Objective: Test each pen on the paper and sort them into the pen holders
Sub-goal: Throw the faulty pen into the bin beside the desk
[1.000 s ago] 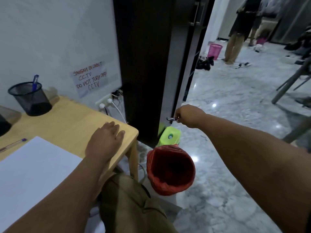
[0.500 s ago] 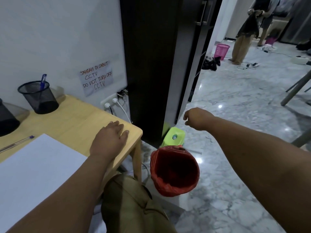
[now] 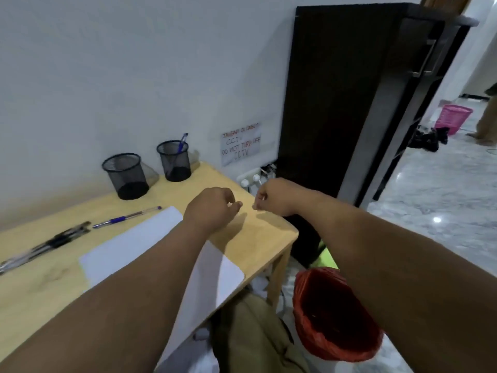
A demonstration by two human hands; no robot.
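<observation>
Right hand (image 3: 271, 196) back from over the red bin (image 3: 333, 316) to above the surface (image 3: 258, 238), left hand (image 3: 212, 211) lifted off it, both grips loosely curled, holding nothing visible, fingertips near each other, paper (image 3: 129, 246) below, pens (image 3: 126, 218) far left, one blue pen (image 3: 182, 142) in right holder (image 3: 174, 161).

Two pen holders (image 3: 125, 175) at the wall on the worktop (image 3: 258, 238), one pen (image 3: 181, 142) in the right holder, loose pens (image 3: 53, 242) left of the paper (image 3: 129, 249), bin (image 3: 333, 313) on the floor right of the worktop.
</observation>
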